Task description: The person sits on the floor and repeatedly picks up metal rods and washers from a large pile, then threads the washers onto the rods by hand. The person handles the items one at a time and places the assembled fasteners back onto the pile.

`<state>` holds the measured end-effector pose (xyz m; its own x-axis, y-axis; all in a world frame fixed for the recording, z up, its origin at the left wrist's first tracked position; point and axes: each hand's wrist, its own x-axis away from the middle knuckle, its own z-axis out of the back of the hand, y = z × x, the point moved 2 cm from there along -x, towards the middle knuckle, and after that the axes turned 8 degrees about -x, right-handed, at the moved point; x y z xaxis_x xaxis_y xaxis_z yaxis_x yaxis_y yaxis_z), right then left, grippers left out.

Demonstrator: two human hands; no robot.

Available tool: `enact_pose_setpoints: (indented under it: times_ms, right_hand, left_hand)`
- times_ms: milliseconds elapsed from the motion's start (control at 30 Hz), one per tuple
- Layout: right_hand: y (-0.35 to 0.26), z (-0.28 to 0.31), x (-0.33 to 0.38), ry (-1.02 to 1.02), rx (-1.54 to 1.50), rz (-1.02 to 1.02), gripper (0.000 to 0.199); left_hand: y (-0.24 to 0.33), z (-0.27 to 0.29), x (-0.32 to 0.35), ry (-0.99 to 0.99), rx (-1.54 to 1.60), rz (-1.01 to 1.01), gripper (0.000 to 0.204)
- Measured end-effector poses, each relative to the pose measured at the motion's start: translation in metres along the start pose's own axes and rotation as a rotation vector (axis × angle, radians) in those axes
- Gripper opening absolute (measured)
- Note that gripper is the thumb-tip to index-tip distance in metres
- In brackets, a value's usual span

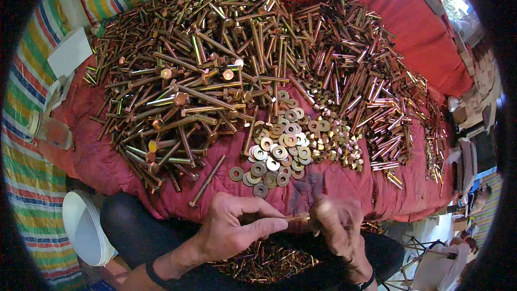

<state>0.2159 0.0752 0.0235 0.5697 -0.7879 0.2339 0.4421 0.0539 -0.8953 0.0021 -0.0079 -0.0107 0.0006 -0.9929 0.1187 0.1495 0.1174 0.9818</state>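
Observation:
My left hand (pixel 239 226) pinches a brassy bolt (pixel 293 219) between thumb and fingers, holding it level above my lap. At the bolt's other end, my right hand (pixel 339 223) is closed around the tip, its curled fingers smeared by motion. Whether a nut or washer sits under them I cannot make out. Just beyond my hands lie flat round washers (pixel 279 152) in a loose heap. Small brassy nuts (pixel 336 143) are piled to the right of the washers. A single long bolt (pixel 207 180) lies apart near my left hand.
Long hex-head bolts (pixel 183 81) fill the left and far side of the red quilted cloth (pixel 89 129); slim metal sleeves or rods (pixel 371 86) cover the right. More fasteners (pixel 264 264) lie below my hands. Stacked white tubs (pixel 83 229) stand at lower left, a clear jar (pixel 54 132) above them.

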Motion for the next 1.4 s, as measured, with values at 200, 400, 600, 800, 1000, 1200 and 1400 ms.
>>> enact_pose_setpoints:
  times_ms: [200, 400, 600, 800, 1000, 1200, 1400]
  right_hand:
    - [-0.008, 0.007, -0.008, 0.016, 0.011, 0.326, 0.026]
    - [0.001, -0.002, -0.008, -0.035, 0.058, 0.453, 0.024]
    - [0.003, 0.004, -0.006, -0.042, -0.074, 0.204, 0.027]
    - [-0.002, 0.004, -0.012, 0.026, -0.071, 0.494, 0.037]
    - [0.001, 0.001, -0.004, 0.106, -0.168, 0.170, 0.036]
    - [-0.004, 0.000, -0.016, -0.037, 0.061, 0.538, 0.034]
    - [-0.002, -0.003, -0.008, -0.088, 0.013, 0.398, 0.029]
  left_hand:
    - [-0.003, 0.006, -0.002, -0.025, 0.233, 0.162, 0.015]
    - [-0.003, 0.001, -0.002, -0.072, 0.307, 0.195, 0.015]
    - [-0.003, 0.001, -0.004, -0.069, 0.350, 0.210, 0.016]
    - [-0.003, 0.003, -0.003, -0.081, 0.417, 0.259, 0.016]
    - [-0.004, -0.002, -0.003, -0.115, 0.425, 0.256, 0.012]
    - [-0.004, 0.002, -0.003, -0.098, 0.443, 0.282, 0.017]
    - [-0.006, 0.000, -0.003, -0.109, 0.467, 0.296, 0.017]
